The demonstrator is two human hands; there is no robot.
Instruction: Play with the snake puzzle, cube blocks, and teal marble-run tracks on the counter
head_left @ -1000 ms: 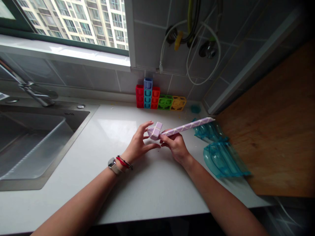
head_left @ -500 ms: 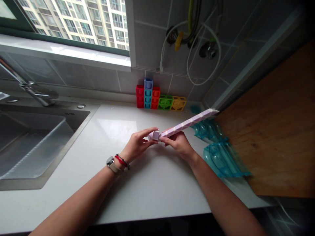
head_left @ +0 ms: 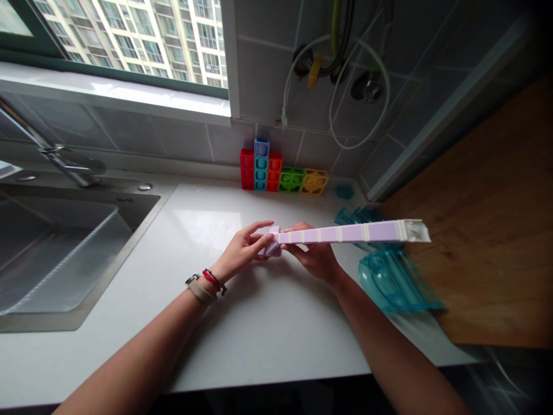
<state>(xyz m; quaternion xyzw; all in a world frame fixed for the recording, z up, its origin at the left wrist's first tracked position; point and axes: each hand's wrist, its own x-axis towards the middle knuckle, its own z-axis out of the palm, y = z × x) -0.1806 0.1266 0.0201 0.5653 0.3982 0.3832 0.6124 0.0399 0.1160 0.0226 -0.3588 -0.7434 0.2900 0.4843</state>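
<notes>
A long purple and white segmented twist toy (head_left: 345, 233) stretches out level to the right, above the white counter (head_left: 242, 328). My left hand (head_left: 244, 251) pinches its bent end piece at the left. My right hand (head_left: 313, 253) grips the straight part just beside that, with the fingers wrapped under it. The toy's free end hangs over clear teal plastic pieces (head_left: 391, 276).
A steel sink (head_left: 56, 248) with a tap fills the left. Coloured stacking cubes (head_left: 280, 170) stand against the tiled back wall. A wooden board (head_left: 488, 230) covers the right side. Hoses hang on the wall above.
The toy's long part has rolled about its length and swung from slanting up to the right down to level. My left hand has closed onto the end piece.
</notes>
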